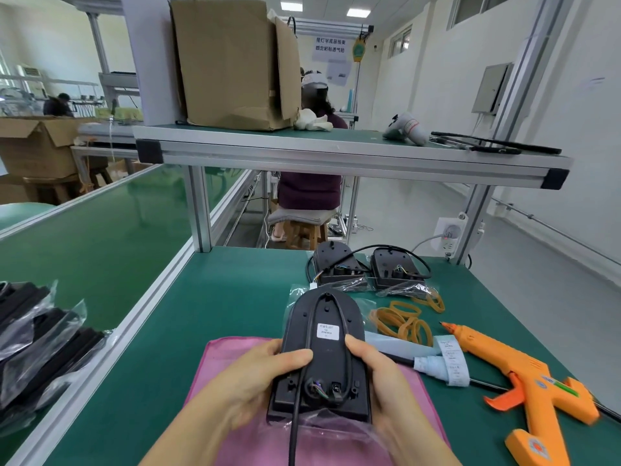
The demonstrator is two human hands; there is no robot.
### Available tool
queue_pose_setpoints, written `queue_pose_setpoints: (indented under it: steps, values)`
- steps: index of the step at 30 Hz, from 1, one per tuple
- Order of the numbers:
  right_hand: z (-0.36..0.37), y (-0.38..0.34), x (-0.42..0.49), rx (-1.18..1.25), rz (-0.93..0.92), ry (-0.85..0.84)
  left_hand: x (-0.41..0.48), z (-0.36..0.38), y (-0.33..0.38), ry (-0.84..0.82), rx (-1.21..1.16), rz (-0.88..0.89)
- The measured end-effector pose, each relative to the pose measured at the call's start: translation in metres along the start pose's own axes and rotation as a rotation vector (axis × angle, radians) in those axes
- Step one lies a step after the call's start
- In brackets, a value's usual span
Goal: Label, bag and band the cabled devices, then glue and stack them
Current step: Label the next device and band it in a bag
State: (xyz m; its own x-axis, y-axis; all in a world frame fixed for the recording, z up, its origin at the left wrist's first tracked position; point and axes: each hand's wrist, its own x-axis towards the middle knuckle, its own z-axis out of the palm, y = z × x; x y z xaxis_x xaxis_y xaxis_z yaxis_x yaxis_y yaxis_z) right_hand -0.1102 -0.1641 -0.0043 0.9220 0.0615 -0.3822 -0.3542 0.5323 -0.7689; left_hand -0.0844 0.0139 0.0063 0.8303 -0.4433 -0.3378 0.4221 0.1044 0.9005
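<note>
A black cabled device (322,348) with a white label (328,330) on its back is held over a pink cloth (232,351). My left hand (255,375) grips its left side, thumb across the cable. My right hand (379,378) grips its right side. A clear plastic bag (322,432) lies under the device's near end. Its black cable (295,428) runs down toward me. Two more black devices (336,269) (396,270) with cables sit at the back of the bench. Tan rubber bands (403,322) lie to the right. An orange glue gun (524,381) rests at the right.
A label strip roll (450,361) lies between the device and the glue gun. Bagged black devices (37,338) are stacked on the green conveyor at left. An overhead shelf (336,153) carries a cardboard box (232,62). A seated person (309,190) works beyond the bench.
</note>
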Motion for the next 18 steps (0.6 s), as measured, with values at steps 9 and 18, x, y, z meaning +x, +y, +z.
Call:
queue_pose_setpoints:
  steps: [9,18]
  values:
    - [-0.003,-0.015,0.002,-0.483,-0.204,0.09,0.009,-0.007,-0.005,0.153,-0.074,0.061]
    - [-0.006,0.009,-0.029,-1.511,-1.267,0.079,0.019,-0.016,-0.007,0.194,-0.154,0.099]
